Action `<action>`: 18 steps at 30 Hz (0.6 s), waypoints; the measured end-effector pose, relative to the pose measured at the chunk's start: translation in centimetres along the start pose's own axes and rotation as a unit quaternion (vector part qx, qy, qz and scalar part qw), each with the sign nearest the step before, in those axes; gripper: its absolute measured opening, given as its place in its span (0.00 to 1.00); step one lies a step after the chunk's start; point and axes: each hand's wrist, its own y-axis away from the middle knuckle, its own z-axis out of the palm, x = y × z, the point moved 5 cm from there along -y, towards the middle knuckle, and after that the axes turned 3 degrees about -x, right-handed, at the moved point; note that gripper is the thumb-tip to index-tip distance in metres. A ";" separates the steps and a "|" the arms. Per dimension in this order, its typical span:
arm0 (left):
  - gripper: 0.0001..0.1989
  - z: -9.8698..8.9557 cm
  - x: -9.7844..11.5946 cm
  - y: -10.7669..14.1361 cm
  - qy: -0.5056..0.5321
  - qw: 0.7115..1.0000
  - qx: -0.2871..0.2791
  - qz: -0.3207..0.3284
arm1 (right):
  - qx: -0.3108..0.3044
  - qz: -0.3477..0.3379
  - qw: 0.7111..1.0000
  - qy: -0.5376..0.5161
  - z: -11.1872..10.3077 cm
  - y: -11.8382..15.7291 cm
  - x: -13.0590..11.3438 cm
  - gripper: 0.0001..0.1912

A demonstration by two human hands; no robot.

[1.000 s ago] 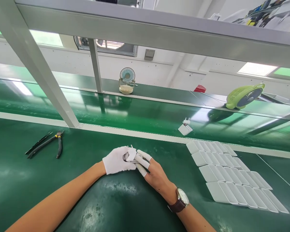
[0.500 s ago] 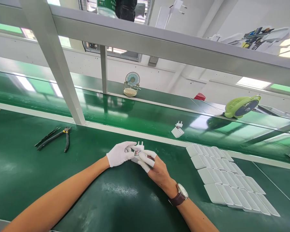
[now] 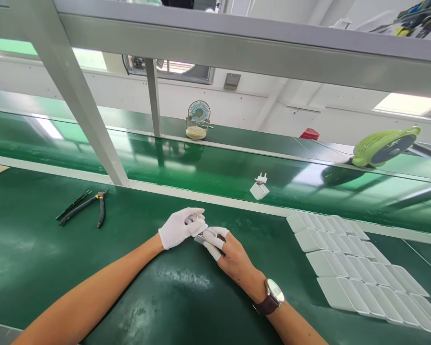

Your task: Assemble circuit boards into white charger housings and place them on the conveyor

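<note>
Over the green work surface, my left hand (image 3: 176, 228), in a white glove, is closed on the pronged plug end of a white charger. My right hand (image 3: 232, 253), with white covers on its fingers, grips the charger housing (image 3: 200, 239) from the other side. The two hands meet, and the fingers hide most of the charger, its prongs included. Beyond them, on the shiny green strip behind the pale rail, lies another opened charger (image 3: 260, 189) with its pronged cap sitting apart from the box.
Rows of white charger housings (image 3: 345, 268) lie at the right. Black-handled pliers (image 3: 101, 206) and dark tweezers (image 3: 73, 203) rest at the left. A slanted metal post (image 3: 82, 105) and crossbar stand ahead. Farther back are a small fan (image 3: 198, 117) and a green fan (image 3: 384, 147).
My left fingers have closed over the plug end, hiding the prongs and the wires that showed before. The housing is tilted more. The view has shifted slightly.
</note>
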 end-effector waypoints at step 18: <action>0.34 -0.1 -0.1 0.0 0.106 0.994 0.020 0.029 | 0.109 0.001 0.994 -0.020 -3.1 -0.7 -0.7 0.18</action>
